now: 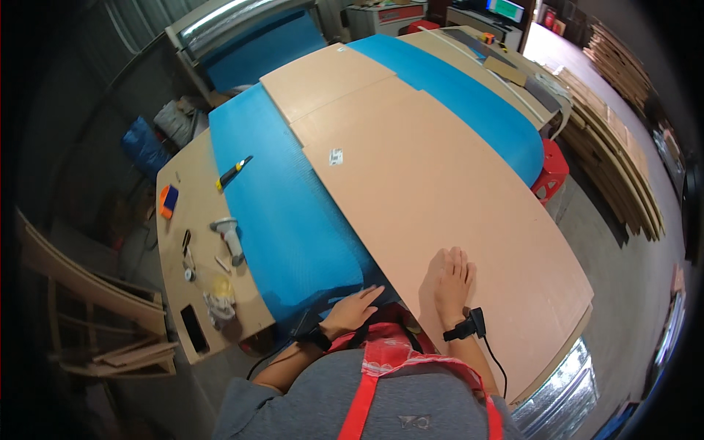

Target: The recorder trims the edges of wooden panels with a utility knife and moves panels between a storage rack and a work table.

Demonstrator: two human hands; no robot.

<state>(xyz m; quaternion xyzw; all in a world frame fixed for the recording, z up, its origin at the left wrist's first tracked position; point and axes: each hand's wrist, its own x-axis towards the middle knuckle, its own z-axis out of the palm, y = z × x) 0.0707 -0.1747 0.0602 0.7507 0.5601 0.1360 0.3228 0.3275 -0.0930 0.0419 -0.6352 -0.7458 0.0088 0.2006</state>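
Note:
My right hand (455, 284) lies flat on a large peach-coloured board (440, 191), fingers stretched away from me. A small white label (336, 157) is stuck on this board. My left hand (352, 311) hovers by the board's left edge near my waist, fingers extended and holding nothing visible; whether its fingertips touch the edge I cannot tell. Beneath the board spreads a blue textured sheet (286, 220). A second peach board (323, 77) lies at the far end, meeting the first along a seam. Black bands with cables circle both wrists.
On the worktable (249, 301) at left lie a yellow-black utility knife (233, 174), a grey handheld device (229, 238), an orange-and-blue object (168, 202) and a black phone-like slab (194, 328). Red stools (554, 167) and stacked boards (623, 161) stand at right.

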